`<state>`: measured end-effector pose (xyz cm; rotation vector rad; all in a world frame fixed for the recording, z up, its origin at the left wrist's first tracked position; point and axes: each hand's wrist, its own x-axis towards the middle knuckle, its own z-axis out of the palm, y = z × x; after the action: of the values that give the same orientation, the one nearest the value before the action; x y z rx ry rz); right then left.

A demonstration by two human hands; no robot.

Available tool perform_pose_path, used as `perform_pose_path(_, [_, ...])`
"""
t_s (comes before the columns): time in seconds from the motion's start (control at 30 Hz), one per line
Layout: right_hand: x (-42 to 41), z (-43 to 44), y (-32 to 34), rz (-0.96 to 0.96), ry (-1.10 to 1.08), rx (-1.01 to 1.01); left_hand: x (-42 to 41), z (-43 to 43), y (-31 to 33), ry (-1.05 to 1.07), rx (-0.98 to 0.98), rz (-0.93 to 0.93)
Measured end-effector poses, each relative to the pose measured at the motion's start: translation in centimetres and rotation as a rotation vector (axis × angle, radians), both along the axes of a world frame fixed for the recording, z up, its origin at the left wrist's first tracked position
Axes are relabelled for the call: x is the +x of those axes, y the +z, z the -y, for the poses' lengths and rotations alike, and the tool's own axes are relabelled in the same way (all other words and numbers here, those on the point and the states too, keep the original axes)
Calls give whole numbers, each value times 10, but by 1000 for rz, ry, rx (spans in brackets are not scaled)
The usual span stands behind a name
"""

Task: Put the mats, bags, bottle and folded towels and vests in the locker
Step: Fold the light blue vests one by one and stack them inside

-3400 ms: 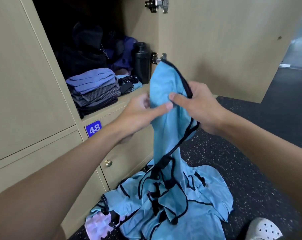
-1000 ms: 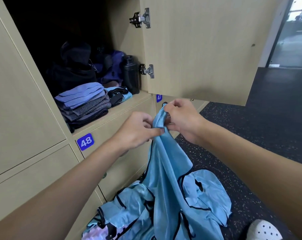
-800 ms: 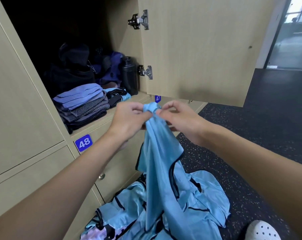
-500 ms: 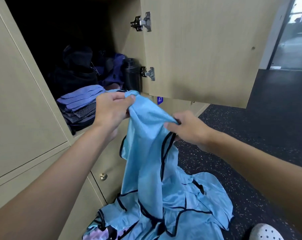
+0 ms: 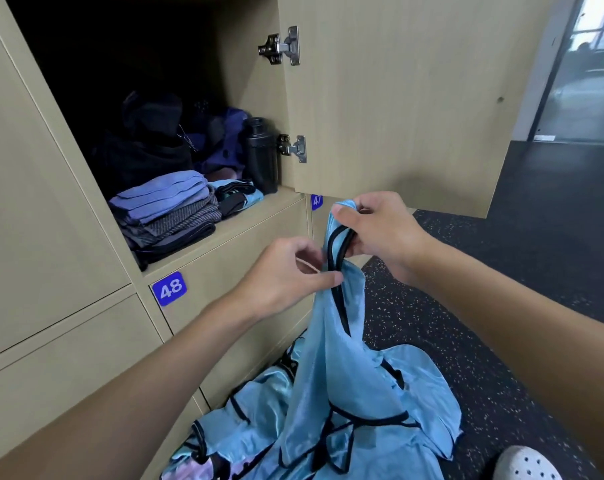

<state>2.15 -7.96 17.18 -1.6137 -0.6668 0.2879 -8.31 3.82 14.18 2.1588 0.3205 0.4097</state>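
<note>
A light-blue vest [image 5: 331,344] with black trim hangs in front of the lockers. My right hand [image 5: 380,233] grips its top edge and black strap. Just below and to the left, my left hand [image 5: 286,275] pinches the fabric. More blue vests [image 5: 414,382] lie heaped on the floor beneath. The open locker [image 5: 245,216] holds a stack of folded towels [image 5: 165,206], a small folded blue vest [image 5: 236,195], a black bottle [image 5: 260,154] and dark bags [image 5: 144,147] at the back.
The locker door [image 5: 397,98] stands open just above my right hand. Plates numbered 48 [image 5: 169,288] and 47 [image 5: 316,201] mark the closed lockers below. Dark speckled floor [image 5: 501,271] stretches right. A white clog [image 5: 525,462] shows bottom right. A pink-patterned item [image 5: 189,469] lies under the vests.
My left hand has come down from beside the locker shelf to pinch the vest below my right hand. My right hand has risen to the vest's top edge.
</note>
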Motion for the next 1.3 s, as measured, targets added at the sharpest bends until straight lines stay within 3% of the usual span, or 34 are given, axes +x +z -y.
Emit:
perform_pose_path(0.37, [-3, 6, 2, -102, 102, 104, 12, 11, 1, 137, -120, 223])
perform_pose_path(0.5, [2, 10, -5, -61, 114, -30, 11, 1, 16, 202, -344, 286])
perform_pose_path(0.63, [6, 12, -21, -79, 259, -278, 4, -11, 32, 194, -489, 360])
perform_pose_path(0.83, [1, 14, -20, 31, 356, -224, -2, -21, 39, 216, -474, 372])
perform_pose_path(0.97, [-1, 11, -19, 76, 277, -124, -4, -26, 42, 289, -447, 365])
perform_pose_path(1.13, [-1, 12, -8, 17, 183, -2, -6, -29, 42, 381, -361, 368])
perform_pose_path(1.3, [0, 12, -1, -150, 187, 39, -7, -34, 41, 339, -347, 374])
